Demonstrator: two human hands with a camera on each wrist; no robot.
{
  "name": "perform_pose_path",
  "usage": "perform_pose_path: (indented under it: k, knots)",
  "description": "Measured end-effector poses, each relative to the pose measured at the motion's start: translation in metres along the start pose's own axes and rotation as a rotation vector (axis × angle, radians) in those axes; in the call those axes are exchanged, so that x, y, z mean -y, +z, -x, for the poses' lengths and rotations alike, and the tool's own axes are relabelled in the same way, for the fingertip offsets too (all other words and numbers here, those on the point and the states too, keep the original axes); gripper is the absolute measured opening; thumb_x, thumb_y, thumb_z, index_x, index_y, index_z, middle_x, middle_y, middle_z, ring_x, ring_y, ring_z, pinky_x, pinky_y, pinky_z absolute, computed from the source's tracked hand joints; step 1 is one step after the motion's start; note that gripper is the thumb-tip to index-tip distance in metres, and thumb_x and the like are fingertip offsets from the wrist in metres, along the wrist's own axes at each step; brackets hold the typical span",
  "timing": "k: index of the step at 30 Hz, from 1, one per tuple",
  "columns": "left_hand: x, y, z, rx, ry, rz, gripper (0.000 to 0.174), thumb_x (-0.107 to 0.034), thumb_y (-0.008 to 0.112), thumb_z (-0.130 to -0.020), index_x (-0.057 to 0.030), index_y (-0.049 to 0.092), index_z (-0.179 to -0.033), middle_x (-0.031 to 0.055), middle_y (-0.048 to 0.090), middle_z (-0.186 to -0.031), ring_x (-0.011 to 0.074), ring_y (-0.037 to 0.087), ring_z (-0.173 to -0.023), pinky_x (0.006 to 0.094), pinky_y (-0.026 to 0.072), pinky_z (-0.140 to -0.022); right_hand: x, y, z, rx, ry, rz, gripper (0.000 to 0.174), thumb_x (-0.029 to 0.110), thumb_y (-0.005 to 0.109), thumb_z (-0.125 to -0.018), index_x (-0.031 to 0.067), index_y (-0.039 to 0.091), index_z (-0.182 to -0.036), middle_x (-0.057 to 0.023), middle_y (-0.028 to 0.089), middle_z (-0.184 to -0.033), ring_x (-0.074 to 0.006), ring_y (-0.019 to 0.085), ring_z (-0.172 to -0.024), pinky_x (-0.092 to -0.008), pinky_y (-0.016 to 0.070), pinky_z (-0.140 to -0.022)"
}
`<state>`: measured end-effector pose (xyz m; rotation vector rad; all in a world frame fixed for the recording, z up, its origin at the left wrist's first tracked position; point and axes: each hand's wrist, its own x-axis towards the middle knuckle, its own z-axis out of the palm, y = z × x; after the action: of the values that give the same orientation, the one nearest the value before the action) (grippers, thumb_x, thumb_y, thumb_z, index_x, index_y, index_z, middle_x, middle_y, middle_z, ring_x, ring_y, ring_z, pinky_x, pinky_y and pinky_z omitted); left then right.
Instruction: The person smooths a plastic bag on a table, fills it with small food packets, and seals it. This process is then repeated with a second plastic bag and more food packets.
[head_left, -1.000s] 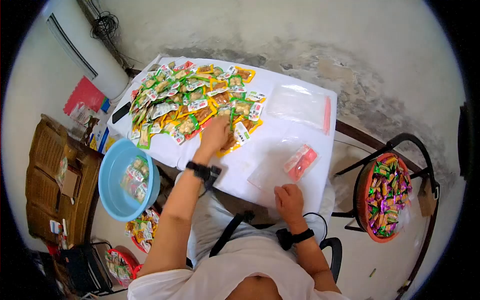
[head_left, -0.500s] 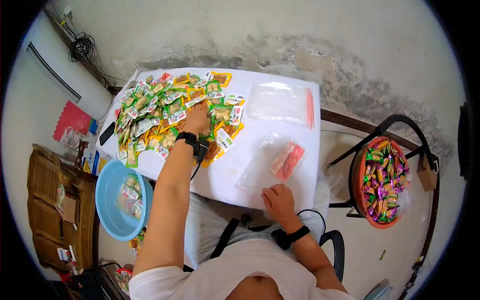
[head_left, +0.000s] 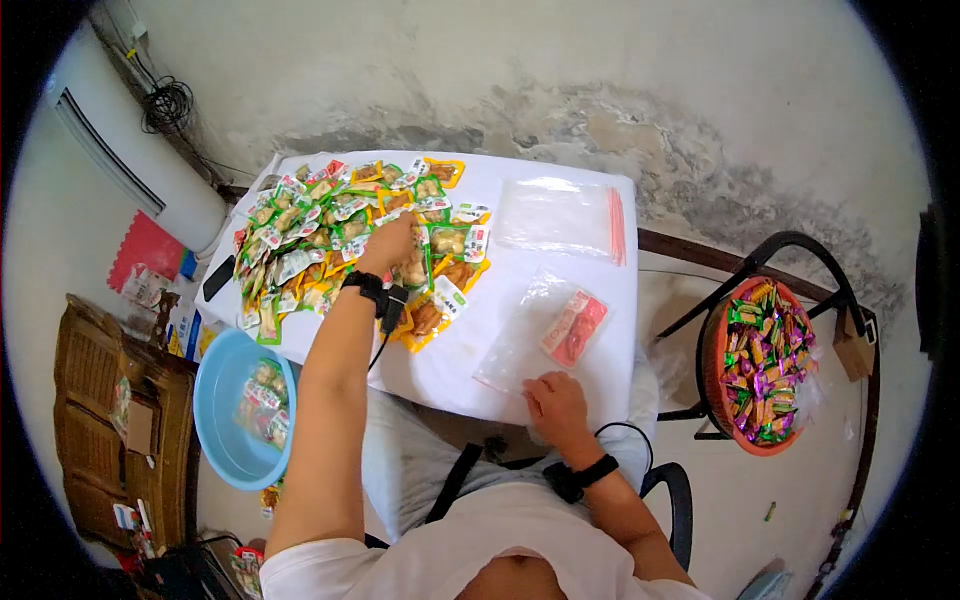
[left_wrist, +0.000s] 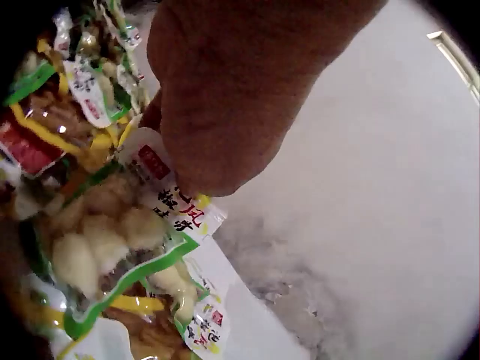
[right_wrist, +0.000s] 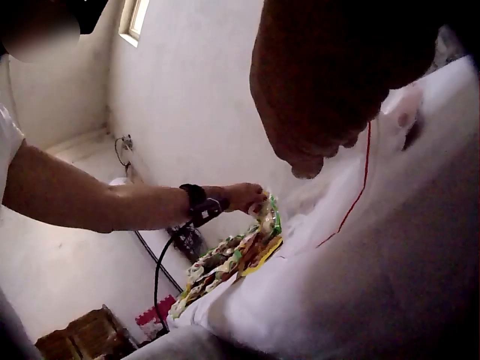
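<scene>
My left hand (head_left: 392, 243) is over the right part of a heap of snack packets (head_left: 300, 240) on the white-covered table. It pinches a green-edged snack packet (left_wrist: 105, 247) by its white printed end; pale pieces show through its clear window. In the right wrist view this packet hangs under the left hand's fingertips at the heap's edge. At the table's front edge, my right hand (head_left: 557, 408) has curled fingers at the rim of a clear zip bag (head_left: 515, 335), whose red line (right_wrist: 356, 196) runs from the fingers. A red-and-pink packet (head_left: 575, 328) lies in the bag.
A stack of clear bags with red strips (head_left: 560, 215) lies at the table's back right. Left of the table stands a blue basin (head_left: 207, 420) with filled bags. An orange basket (head_left: 712, 385) of wrapped sweets is at the right. A black phone (head_left: 218, 278) lies by the heap.
My left hand has gone from the heap's front edge farther into it and now has a green-edged packet. The right hand stays at the bag's rim. The head view has shifted.
</scene>
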<state>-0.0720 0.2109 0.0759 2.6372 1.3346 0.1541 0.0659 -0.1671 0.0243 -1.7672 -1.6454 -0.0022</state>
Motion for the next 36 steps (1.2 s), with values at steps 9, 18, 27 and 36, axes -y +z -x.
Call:
perform_pose_path:
  k: [9,18,27,36]
  knots:
    - [0.039,-0.007,0.060,0.112,-0.199,0.574,0.035,-0.014,0.061,-0.080,-0.0018,0.051,-0.112,0.0153,0.063,-0.087,0.0278,0.063,-0.077,0.0374,0.0495,-0.061,0.002,0.004,-0.002,0.058,-0.001,0.074,0.018,0.012,0.064,-0.075,0.0111,0.061,-0.093,-0.0065,0.053,-0.079,-0.0271,0.053,-0.078,-0.0398,0.0417,-0.066]
    - [0.025,0.011,0.090,0.051,-0.392,0.835,0.047,-0.015,0.065,-0.080,0.0009,0.049,-0.121,0.0076,0.061,-0.086,0.0167,0.059,-0.069,0.0303,0.0515,-0.055,-0.003,0.005,-0.004,0.136,-0.025,0.062,0.013,0.018,0.062,-0.077,0.0096,0.061,-0.087,-0.0066,0.056,-0.081,-0.0252,0.055,-0.081,-0.0391,0.0437,-0.068]
    - [-0.032,0.012,0.235,0.250,-0.591,1.559,0.030,-0.015,0.064,-0.083,-0.0052,0.059,-0.111,0.0053,0.065,-0.095,0.0152,0.063,-0.076,0.0306,0.0545,-0.060,0.004,0.002,-0.012,-0.093,0.128,-0.140,0.008,0.016,0.061,-0.080,0.0083,0.061,-0.083,-0.0099,0.055,-0.075,-0.0292,0.057,-0.072,-0.0398,0.0463,-0.062]
    - [-0.114,0.051,0.300,0.417,-0.619,2.043,0.031,-0.010,0.052,-0.091,0.0025,0.049,-0.119,0.0137,0.062,-0.110,0.0245,0.064,-0.095,0.0348,0.0562,-0.078,0.002,-0.003,-0.011,-0.132,0.100,-0.135,0.013,0.016,0.061,-0.080,0.0110,0.064,-0.092,-0.0079,0.054,-0.076,-0.0272,0.056,-0.071,-0.0382,0.0467,-0.059]
